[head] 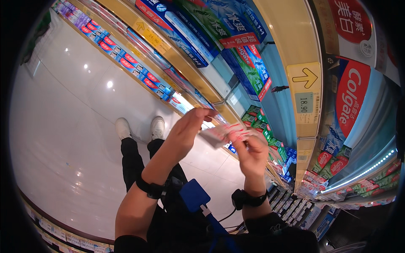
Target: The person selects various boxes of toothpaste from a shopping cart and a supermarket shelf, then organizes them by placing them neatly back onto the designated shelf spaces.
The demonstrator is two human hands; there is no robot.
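Note:
My right hand (253,155) grips a small white pack with red markings (220,134), blurred by motion. Its fingers and thumb close around the pack's right end. Just left of the pack, my left hand (187,128) is raised with its fingers stretched toward the shelf side; nothing shows in it, and its palm is partly turned from view. Both hands are in front of the lower shelves. Beyond them, green and blue Colgate toothpaste boxes (245,68) rest on a glass shelf, and smaller green boxes (258,118) stand in stacks.
Gold shelf edges (186,74) with price tags run close past my hands. Rows of red and blue toothpaste boxes (126,60) line the bottom shelf. A blue badge (194,195) hangs at my chest. Pale tiled floor (79,126) lies left, with another shelf (69,237) behind me.

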